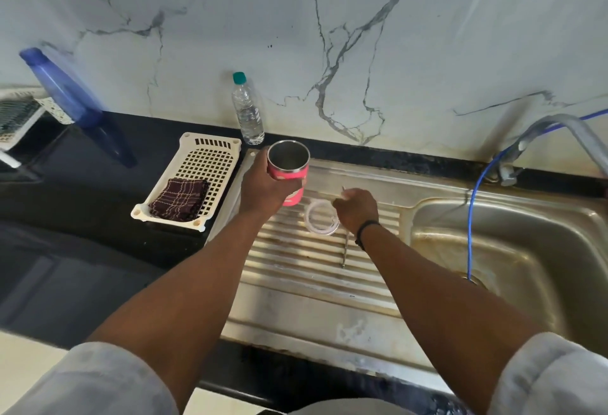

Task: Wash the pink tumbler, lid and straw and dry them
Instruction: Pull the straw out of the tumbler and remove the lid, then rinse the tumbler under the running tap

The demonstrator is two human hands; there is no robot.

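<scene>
- Over the ribbed steel drainboard (316, 269): left hand (263, 189) wrapped round the pink tumbler (290, 172), grip full about its side, mouth open and tipped toward the camera, steel inside bare.
- Just right of that: right hand (357, 209) curled, grip narrow on the upper part of the thin metal straw (344, 246), whose tip pokes out above the fist and whose lower end lies down across the ribs.
- Touching or just beside the right hand's knuckles: clear ring-shaped lid (321, 221), flat on the drainboard, held by nothing.
- Judged step: gathering the three parts before any washing; no water running, no suds to be seen.
- Next move calls for carrying tumbler and straw rightward to the sink basin (513, 250) under the tap (559, 131), keeping the slim straw from slipping through the fist, then coming back for the lid.
- Left on the black bench (82, 190): cream slotted tray (210, 164) with a folded dark checked cloth (179, 199) at its near end, likely for drying.
- Behind the tumbler, against the wall: clear water bottle (247, 111) with a teal cap.
- Further left: tall blue bottle (62, 88).
- Into the basin: thin blue hose (471, 217) running down to the drain.
- Behind all: white veined marble wall (329, 36).
</scene>
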